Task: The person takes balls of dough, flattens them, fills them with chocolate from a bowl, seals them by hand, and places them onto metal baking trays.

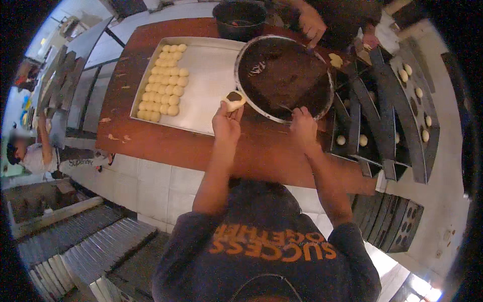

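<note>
My left hand [228, 122] holds up a flattened piece of dough [237, 104] with a dark brown filling [234, 96] in its middle. Beneath and behind it lies a shallow metal tray [209, 75], where rows of small round dough balls [164, 85] fill the left part. At the near rim of a large round basin [245, 99], my right hand [303, 126] grips a thin metal utensil [285, 107], whose far end reaches into the dark brown filling mass [290, 71]. What kind of utensil it is cannot be made out.
Behind the basin stands a black bucket [239, 20]. Another person's hand [312, 24] reaches toward the basin's far rim. A flat dough piece [335, 60] lies beside it. Dark metal pans [385, 113] holding dough balls crowd the right side. Another person [36, 156] is at far left.
</note>
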`<state>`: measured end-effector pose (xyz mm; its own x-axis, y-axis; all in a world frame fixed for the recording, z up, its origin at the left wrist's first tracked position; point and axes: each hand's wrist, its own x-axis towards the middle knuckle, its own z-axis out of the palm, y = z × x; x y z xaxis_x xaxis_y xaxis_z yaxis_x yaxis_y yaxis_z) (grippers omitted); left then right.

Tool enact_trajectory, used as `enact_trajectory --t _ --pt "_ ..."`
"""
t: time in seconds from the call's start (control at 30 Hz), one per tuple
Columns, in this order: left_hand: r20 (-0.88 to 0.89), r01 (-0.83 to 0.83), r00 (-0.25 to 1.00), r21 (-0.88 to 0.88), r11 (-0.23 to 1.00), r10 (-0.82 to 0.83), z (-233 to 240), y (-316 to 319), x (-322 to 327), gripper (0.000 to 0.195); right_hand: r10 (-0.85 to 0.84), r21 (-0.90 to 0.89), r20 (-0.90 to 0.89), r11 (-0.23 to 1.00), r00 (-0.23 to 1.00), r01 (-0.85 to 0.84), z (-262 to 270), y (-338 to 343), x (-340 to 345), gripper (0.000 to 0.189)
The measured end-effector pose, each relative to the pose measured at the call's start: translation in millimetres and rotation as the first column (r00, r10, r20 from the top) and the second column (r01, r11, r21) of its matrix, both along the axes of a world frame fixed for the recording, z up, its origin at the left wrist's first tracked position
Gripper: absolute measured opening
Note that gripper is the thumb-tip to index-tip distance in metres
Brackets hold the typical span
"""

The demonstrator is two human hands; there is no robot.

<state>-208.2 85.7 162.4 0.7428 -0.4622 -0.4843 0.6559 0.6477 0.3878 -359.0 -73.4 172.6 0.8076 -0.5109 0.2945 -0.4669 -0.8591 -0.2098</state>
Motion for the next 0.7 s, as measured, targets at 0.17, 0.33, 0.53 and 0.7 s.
enact_trajectory --t 0.17,0.33,0.53,0.7 --pt "0.058 0.123 0.991 -0.049 0.991 -0.12 23 26 -15 0.035 -0.028 0.378 0.273 0.922 0.962 -0.08 -1 32 25 0.022" --pt "0.241 0.491 0.856 -0.098 0.866 -0.458 9 31 -44 0.036 -0.325 0.915 0.272 -0.203 0.906 -0.348 31 51 21 0.022" --pt "0.531 0.595 0.722 -0.152 0.789 -0.443 15 13 -80 0.064 -0.18 0.611 0.546 0.754 0.818 -0.241 57 75 -6 0.022" --pt "0.657 0.607 0.649 -0.143 0.782 -0.384 76 -7 -133 0.076 -0.055 0.412 0.598 0.877 0.799 -0.248 83 56 -49 0.029"
